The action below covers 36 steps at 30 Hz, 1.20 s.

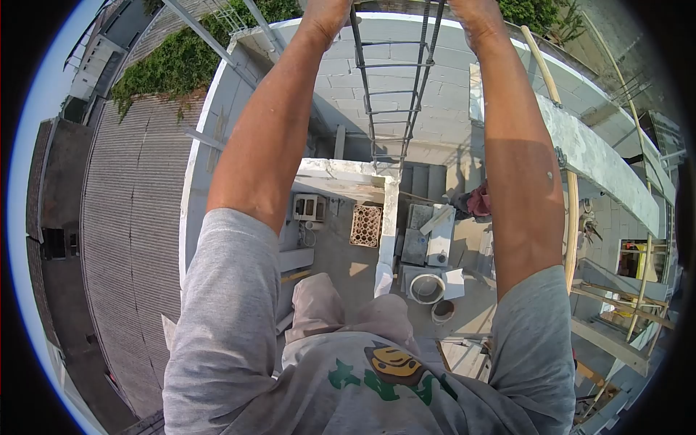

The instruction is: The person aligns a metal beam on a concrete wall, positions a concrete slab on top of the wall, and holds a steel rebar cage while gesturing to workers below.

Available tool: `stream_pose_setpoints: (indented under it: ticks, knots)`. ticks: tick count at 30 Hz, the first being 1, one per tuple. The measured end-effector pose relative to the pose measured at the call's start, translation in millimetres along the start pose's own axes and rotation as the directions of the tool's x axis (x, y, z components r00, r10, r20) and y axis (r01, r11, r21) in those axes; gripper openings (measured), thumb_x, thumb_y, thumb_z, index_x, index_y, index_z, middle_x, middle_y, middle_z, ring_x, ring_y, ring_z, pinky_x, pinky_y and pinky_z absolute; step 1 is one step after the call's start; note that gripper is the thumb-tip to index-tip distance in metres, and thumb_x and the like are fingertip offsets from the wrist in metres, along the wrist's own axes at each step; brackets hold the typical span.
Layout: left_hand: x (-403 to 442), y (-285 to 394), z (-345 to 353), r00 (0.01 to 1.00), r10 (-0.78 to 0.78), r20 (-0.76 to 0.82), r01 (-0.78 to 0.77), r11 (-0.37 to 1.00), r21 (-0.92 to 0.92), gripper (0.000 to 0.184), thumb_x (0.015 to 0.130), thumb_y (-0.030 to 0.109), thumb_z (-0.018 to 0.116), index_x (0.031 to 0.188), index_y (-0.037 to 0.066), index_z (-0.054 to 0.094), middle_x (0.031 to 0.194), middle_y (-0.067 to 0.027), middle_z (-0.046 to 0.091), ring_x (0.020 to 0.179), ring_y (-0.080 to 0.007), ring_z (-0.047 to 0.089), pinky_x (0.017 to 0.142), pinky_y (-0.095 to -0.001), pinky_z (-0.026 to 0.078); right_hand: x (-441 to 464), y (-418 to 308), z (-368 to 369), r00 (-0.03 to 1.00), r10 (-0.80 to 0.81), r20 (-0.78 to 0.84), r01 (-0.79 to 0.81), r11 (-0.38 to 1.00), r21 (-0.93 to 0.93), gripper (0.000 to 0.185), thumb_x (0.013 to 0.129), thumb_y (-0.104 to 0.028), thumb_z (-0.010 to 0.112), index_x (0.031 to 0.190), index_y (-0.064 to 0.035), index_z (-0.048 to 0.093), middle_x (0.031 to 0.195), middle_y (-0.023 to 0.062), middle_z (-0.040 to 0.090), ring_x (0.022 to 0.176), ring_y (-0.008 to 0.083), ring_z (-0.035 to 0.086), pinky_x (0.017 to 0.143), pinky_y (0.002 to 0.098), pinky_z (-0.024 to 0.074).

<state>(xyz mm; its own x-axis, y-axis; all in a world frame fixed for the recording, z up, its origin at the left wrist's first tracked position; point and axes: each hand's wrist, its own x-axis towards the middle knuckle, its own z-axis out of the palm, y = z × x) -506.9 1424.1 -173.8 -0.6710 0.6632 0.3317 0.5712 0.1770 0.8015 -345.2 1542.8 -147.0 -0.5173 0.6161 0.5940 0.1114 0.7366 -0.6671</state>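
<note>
Both arms reach up to the top edge of the head view. My left hand (328, 17) is beside the left bar of a dark steel rebar cage (397, 65), its fingers cut off by the frame. On the cage's other side is my right hand (475, 16), also cut off, close to the right bar. Whether either hand grips the steel cannot be made out. The cage stands upright, with its lower end at the top of a white block wall (389, 217).
Below are a perforated brick (366, 225), a bucket (427, 288), grey blocks (415, 246) and steps (425, 181). A concrete beam (605, 159) and wooden poles (571, 225) stand right. A corrugated roof (134, 239) lies left. Someone's reddish clothing (479, 201) shows behind my right arm.
</note>
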Motion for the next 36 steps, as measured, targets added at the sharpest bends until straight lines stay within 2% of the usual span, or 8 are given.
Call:
stream_pose_setpoints:
  ticks: [12,21,22,26,29,31,34,36]
  knots:
    - [-4.2,-10.1,2.6,0.997,0.076,0.022,-0.074,0.994,-0.08,0.1,0.068,0.061,0.069,0.132,-0.008,0.034,0.115,-0.0297,0.053,0.106,-0.0373,0.056,0.088,-0.0423,0.045,31.2,12.8,55.9,0.998,0.059,-0.034,-0.048,0.965,0.259,0.06,0.082,-0.03,0.06,0.127,0.0063,0.045,0.113,0.0178,0.06,0.104,0.025,0.058,0.089,0.0322,0.0448]
    - [-13.9,-16.4,-2.6,0.94,0.318,-0.12,-0.338,0.914,-0.226,0.099,0.068,0.062,0.07,0.13,-0.008,0.037,0.111,-0.0292,0.055,0.101,-0.0378,0.059,0.085,-0.0425,0.048,14.9,18.2,44.7,0.958,0.223,-0.179,-0.045,0.735,0.676,0.045,0.083,-0.014,0.051,0.124,0.0058,0.048,0.099,0.0177,0.064,0.086,0.0249,0.064,0.078,0.0305,0.0506]
    - [-14.9,-21.7,12.6,0.85,0.415,-0.325,-0.464,0.881,-0.091,0.094,0.068,0.062,0.07,0.126,-0.006,0.041,0.095,-0.0256,0.061,0.086,-0.0335,0.065,0.073,-0.04,0.053,13.3,21.9,37.6,0.958,0.24,-0.159,-0.073,0.735,0.674,0.046,0.085,-0.015,0.046,0.126,0.0078,0.044,0.101,0.021,0.063,0.088,0.0278,0.063,0.08,0.033,0.0505]
    - [-4.5,-55.2,34.0,0.782,0.602,-0.16,-0.614,0.7,-0.364,0.107,0.062,0.075,0.059,0.135,0.001,0.033,0.092,-0.0175,0.059,0.073,-0.0271,0.062,0.056,-0.0363,0.049,-5.3,3.3,28.0,0.869,0.383,-0.313,-0.164,0.821,0.547,0.055,0.089,-0.026,0.037,0.131,0.0094,0.034,0.126,0.0306,0.044,0.116,0.04,0.047,0.106,0.0469,0.0323]
    - [14.5,-100.0,40.2,0.748,0.661,-0.061,-0.497,0.497,-0.712,0.092,0.063,0.069,0.062,0.126,0.004,0.046,0.086,-0.0123,0.056,0.072,-0.0303,0.06,0.059,-0.042,0.048,-30.6,11.4,25.3,0.798,0.454,-0.395,-0.281,0.862,0.422,0.055,0.089,-0.027,0.037,0.13,0.0091,0.035,0.126,0.0302,0.044,0.115,0.0396,0.048,0.104,0.0466,0.0332]
    - [40.7,-146.9,35.7,0.744,0.663,0.087,-0.473,0.613,-0.633,0.075,0.072,0.058,0.064,0.122,0.004,0.05,0.1,-0.0109,0.059,0.084,-0.0292,0.062,0.066,-0.04,0.049,-49.2,19.5,28.1,0.739,0.508,-0.442,-0.368,0.855,0.365,0.054,0.089,-0.027,0.037,0.13,0.0089,0.035,0.125,0.0299,0.045,0.114,0.0393,0.048,0.104,0.0464,0.0338]
    - [71.5,-235.7,48.2,0.896,0.287,0.337,-0.097,0.87,-0.484,0.053,0.081,0.042,0.063,0.116,0.003,0.054,0.104,-0.0167,0.057,0.094,-0.0316,0.058,0.077,-0.0392,0.048,-74.2,23.7,34.6,0.647,0.58,-0.494,-0.491,0.814,0.311,0.054,0.089,-0.027,0.038,0.13,0.0086,0.035,0.125,0.0294,0.045,0.113,0.0389,0.049,0.102,0.0461,0.0347]
    - [91.3,-296.4,37.1,0.858,-0.018,0.513,0.335,0.777,-0.533,0.047,0.088,0.038,0.059,0.115,0.001,0.055,0.099,-0.0156,0.059,0.087,-0.0217,0.06,0.077,-0.0345,0.047,-80.0,23.9,34.6,0.58,0.613,-0.536,-0.565,0.777,0.277,0.054,0.089,-0.027,0.038,0.129,0.0084,0.036,0.124,0.0291,0.046,0.112,0.0387,0.049,0.102,0.046,0.0353]
